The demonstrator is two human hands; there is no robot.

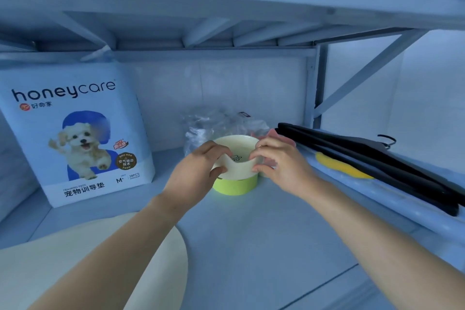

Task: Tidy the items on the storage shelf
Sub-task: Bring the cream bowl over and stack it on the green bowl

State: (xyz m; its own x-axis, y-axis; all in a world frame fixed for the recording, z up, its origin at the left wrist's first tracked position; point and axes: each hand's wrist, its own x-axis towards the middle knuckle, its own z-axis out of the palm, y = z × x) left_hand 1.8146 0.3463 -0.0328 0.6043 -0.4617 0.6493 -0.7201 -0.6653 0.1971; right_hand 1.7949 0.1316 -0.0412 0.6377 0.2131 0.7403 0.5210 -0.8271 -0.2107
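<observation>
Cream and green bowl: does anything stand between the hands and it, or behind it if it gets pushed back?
Nothing stands between them: the left hand and right hand both grip the bowl at its near rim. Directly behind it lies a crumpled clear plastic bag, with something pink at its right rear.

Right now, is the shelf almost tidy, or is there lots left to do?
Partway, I'd guess. Looks done: the pack of pet training pads stands upright on the left. In hand: the left hand and right hand both grip the rim of the cream and green pet bowl in the middle. Probably left: the crumpled clear plastic bag behind it and the black flat items lying on the right.
</observation>
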